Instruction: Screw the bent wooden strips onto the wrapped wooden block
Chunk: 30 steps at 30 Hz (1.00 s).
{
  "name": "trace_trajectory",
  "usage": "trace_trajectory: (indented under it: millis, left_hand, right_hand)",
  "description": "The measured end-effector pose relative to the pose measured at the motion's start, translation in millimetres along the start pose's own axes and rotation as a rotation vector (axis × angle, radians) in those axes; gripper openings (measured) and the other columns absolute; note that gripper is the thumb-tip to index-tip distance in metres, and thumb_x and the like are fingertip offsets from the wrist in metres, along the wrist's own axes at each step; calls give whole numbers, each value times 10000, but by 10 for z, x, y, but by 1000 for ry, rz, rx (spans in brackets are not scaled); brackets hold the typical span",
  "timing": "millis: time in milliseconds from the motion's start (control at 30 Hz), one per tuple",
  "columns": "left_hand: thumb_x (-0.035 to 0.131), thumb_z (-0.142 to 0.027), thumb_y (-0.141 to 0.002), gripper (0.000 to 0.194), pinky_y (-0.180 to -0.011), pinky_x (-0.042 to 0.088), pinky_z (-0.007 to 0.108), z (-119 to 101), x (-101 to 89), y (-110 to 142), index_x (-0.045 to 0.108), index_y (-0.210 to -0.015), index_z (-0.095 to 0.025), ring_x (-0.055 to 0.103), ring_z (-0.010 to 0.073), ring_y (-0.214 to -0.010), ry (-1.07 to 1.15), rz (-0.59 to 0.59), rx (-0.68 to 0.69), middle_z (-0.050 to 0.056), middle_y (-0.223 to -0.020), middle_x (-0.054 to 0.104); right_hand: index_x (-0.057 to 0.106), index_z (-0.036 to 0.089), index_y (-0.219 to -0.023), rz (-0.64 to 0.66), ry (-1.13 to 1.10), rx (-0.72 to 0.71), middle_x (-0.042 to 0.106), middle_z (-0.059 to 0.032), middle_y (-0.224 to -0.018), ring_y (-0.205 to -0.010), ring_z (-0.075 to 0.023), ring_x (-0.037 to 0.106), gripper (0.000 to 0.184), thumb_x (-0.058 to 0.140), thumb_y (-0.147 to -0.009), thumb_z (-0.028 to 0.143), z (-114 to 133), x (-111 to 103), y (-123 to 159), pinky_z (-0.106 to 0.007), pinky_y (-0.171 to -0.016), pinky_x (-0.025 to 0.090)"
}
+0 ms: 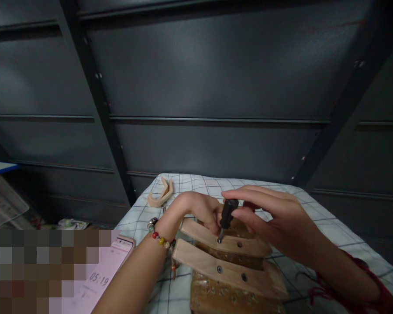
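My right hand [271, 213] grips the black handle of a screwdriver [229, 211] between thumb and fingers. The shaft points down, its tip at a screw in the farther curved wooden piece [203, 233]. Close beside the shaft, my left hand [201, 209] is bent inward with its fingers curled; what they hold is hidden. A nearer curved wooden piece [203, 261] has two dark screws set in it. Both pieces rest across a brown block [212, 294] with a shiny, pitted surface.
The block lies on a white checked cloth [180, 283]. More bent wooden pieces [160, 198] lie at the far left of the cloth. A phone [100, 279] showing 05:19 is at lower left, partly blurred out. Dark metal panels [216, 78] rise behind.
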<state>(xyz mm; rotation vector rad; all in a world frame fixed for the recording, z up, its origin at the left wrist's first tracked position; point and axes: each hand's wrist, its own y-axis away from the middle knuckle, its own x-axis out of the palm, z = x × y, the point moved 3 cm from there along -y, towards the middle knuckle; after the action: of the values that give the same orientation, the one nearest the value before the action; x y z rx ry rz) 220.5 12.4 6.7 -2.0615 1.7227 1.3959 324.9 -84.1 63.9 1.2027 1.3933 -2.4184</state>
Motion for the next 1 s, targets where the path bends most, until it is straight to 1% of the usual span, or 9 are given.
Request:
trace_trajectory:
  millis: [133, 200, 267, 400, 533, 700, 800, 900, 1000]
  left_hand:
    - [622, -217, -592, 145, -621, 403, 252, -13, 19, -6, 604, -700, -122, 486, 138, -637, -3, 20, -17, -10, -603, 535]
    - [629, -224, -591, 161, -599, 401, 250, -27, 20, 10, 600, -710, -120, 484, 138, -630, -12, 5, -52, -7, -614, 536]
    - [631, -234, -589, 177, -586, 400, 252, -41, 19, 31, 600, -724, -124, 485, 137, -619, -26, 2, -79, -5, -624, 541]
    - [613, -234, -596, 155, -620, 404, 256, -57, 11, 44, 602, -704, -123, 491, 145, -650, -28, 15, -22, -6, -595, 529]
    - [617, -303, -587, 243, -629, 406, 263, 28, 5, -8, 617, -767, -140, 505, 154, -662, -76, 18, -42, 3, -656, 566]
    - [611, -313, -594, 275, -648, 408, 255, 111, 28, -84, 602, -810, -143, 526, 156, -683, -54, 49, 23, 4, -735, 589]
    - [621, -294, -589, 244, -647, 411, 266, 103, 39, -71, 602, -774, -136, 527, 159, -674, -21, 57, -1, 2, -689, 582]
    - [631, -273, -576, 191, -664, 414, 275, 65, 33, -37, 614, -712, -141, 520, 165, -689, 20, 31, 6, -7, -602, 564]
    - [642, -274, -563, 175, -680, 417, 279, 62, 33, -30, 622, -690, -155, 515, 167, -705, 52, 34, 19, -17, -562, 554]
  right_hand:
    - [543, 193, -778, -56, -13, 122, 490, 53, -516, -423, -96, 456, 86, 581, -702, 185, -38, 39, 16, -223, -439, 400]
    - [497, 199, -762, -72, -82, 240, 479, 63, -514, -392, -85, 448, 113, 585, -691, 201, -78, 87, 29, -207, -393, 385]
    - [464, 205, -775, -68, -173, 304, 509, 54, -555, -410, -87, 484, 133, 572, -698, 204, -100, 144, 41, -199, -386, 395]
    - [465, 210, -838, -75, -243, 289, 558, 31, -647, -478, -102, 550, 154, 558, -717, 189, -104, 191, 52, -215, -449, 447]
    - [549, 218, -837, -67, -110, 183, 577, 15, -697, -516, -107, 551, 130, 544, -730, 144, -66, 131, 33, -231, -492, 453]
    - [574, 199, -952, 19, 8, 46, 638, -37, -887, -763, -142, 585, 262, 461, -758, 64, 7, 59, -2, -250, -644, 465]
    - [583, 183, -895, -12, -5, 62, 633, -26, -754, -646, -132, 572, 206, 499, -739, 78, -5, 48, 6, -252, -592, 463]
    - [554, 183, -820, -46, -92, 164, 523, 32, -541, -455, -115, 486, 125, 571, -697, 163, -66, 80, 32, -249, -454, 436]
    - [474, 207, -765, -90, -210, 253, 547, 17, -616, -456, -108, 492, 146, 582, -670, 180, -107, 135, 53, -240, -433, 441]
